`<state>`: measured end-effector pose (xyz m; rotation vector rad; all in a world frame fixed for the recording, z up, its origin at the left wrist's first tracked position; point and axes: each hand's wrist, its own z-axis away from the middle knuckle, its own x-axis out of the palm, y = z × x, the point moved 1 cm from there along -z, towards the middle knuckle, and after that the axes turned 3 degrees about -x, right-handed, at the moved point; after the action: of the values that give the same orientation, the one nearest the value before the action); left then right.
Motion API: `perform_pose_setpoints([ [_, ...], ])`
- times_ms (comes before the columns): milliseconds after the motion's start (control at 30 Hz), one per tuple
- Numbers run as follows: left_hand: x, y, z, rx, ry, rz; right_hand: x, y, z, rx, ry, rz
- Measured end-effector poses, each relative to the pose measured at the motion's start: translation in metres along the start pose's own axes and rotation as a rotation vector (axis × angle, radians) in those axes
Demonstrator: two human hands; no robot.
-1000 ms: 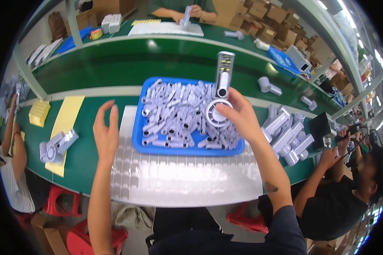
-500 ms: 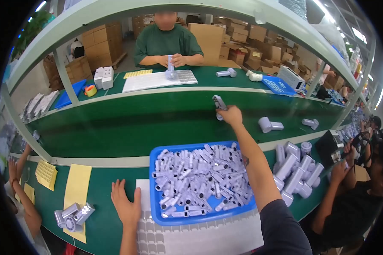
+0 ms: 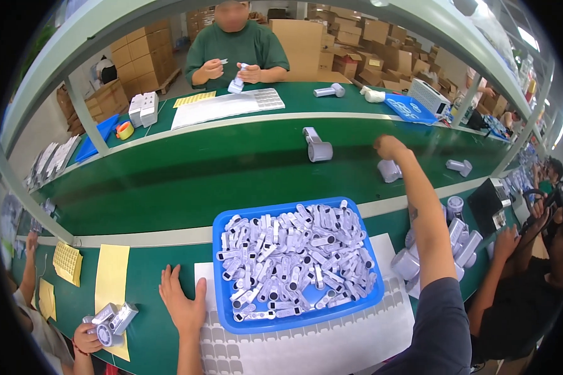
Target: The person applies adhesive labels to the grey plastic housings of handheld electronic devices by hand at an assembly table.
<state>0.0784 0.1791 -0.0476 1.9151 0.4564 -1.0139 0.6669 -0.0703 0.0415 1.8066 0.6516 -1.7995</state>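
Released from the right hand (image 3: pixel 391 149) now, one lilac handheld fan (image 3: pixel 319 150) lies on the green centre strip (image 3: pixel 231 169), while that hand has swung rightward to a second fan (image 3: pixel 390 171).

Head view, the only one I have: the hands are well apart. The left hand (image 3: pixel 184 307) is empty, fingers spread, thumb out, beside the white cell sheet (image 3: pixel 331 350). Whether the right has any grip, I can't tell.

What worries me? Those round heads could roll, I'd guess, if fingertips land off-centre. The right forearm (image 3: pixel 426 231) crosses close to the fan pile (image 3: pixel 468 247), so a careless pull back could knock units loose. And the blue tray (image 3: pixel 218 269) is heaped with small lilac parts (image 3: pixel 313 253); a bumped rim might spill some.

Now what I'm missing: the right fingertips are soft and partly turned away, the second fan's handle is out of sight, and the left forearm runs off the lower edge.
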Motion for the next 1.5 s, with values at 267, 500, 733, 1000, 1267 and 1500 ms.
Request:
perform_pose_setpoints([
  [267,0.0,-0.006,0.001,0.02,0.043,-0.054,0.019,0.03,0.06,0.189,-0.135,0.277],
  [500,0.002,-0.007,-0.001,0.06,0.068,-0.054,-0.019,0.003,0.092,0.067,-0.037,0.232],
  [733,0.008,-0.015,-0.001,0.118,0.141,0.007,-0.069,-0.039,0.156,-0.217,0.444,-0.549],
  [1000,-0.015,-0.011,-0.018,0.006,0.009,0.181,-0.053,-0.115,0.33,-0.609,0.244,-1.052],
  [1267,-0.05,0.071,0.057,0.249,-0.171,0.677,0.031,-0.195,0.4,-0.896,0.246,-0.392],
  [1500,-0.04,0.08,0.125,0.333,-0.268,0.782,0.042,-0.184,0.414,-0.798,0.385,-0.644],
])
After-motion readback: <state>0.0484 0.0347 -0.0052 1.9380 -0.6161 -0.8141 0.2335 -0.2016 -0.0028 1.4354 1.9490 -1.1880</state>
